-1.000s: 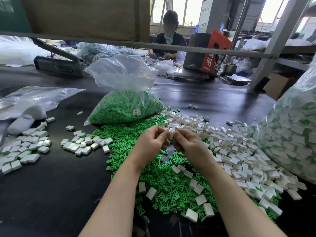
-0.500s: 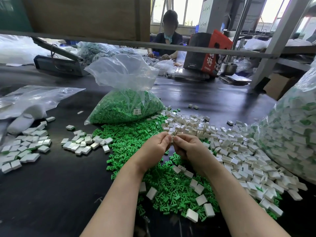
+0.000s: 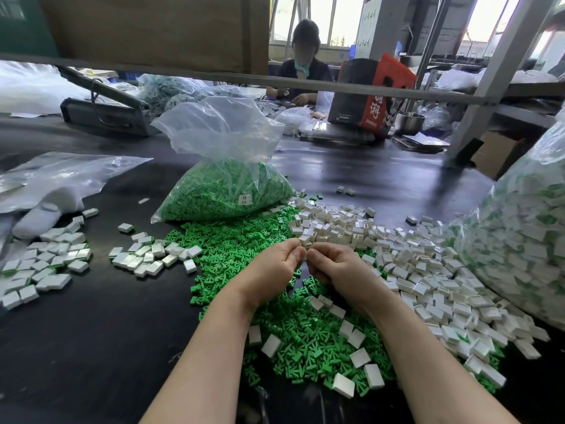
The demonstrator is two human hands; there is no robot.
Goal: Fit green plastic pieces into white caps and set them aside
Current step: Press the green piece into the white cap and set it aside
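My left hand (image 3: 275,267) and my right hand (image 3: 339,267) meet fingertip to fingertip above a heap of loose green plastic pieces (image 3: 232,243). Their curled fingers pinch a small part between them; the fingers hide most of it, so I cannot tell whether it is a cap, a green piece or both. A spread of empty white caps (image 3: 397,249) lies to the right of the hands. Assembled caps sit in two groups on the left, one group (image 3: 149,255) near the green heap and another group (image 3: 42,264) at the table's left edge.
An open clear bag of green pieces (image 3: 226,191) stands behind the heap. A big bag of finished caps (image 3: 519,234) fills the right edge. Flat plastic bags (image 3: 55,175) lie far left on the black table (image 3: 91,332). Another person (image 3: 302,71) works across the table.
Both hands, still joined at the fingertips, have dropped lower toward the green heap. The piles and bags have not moved.
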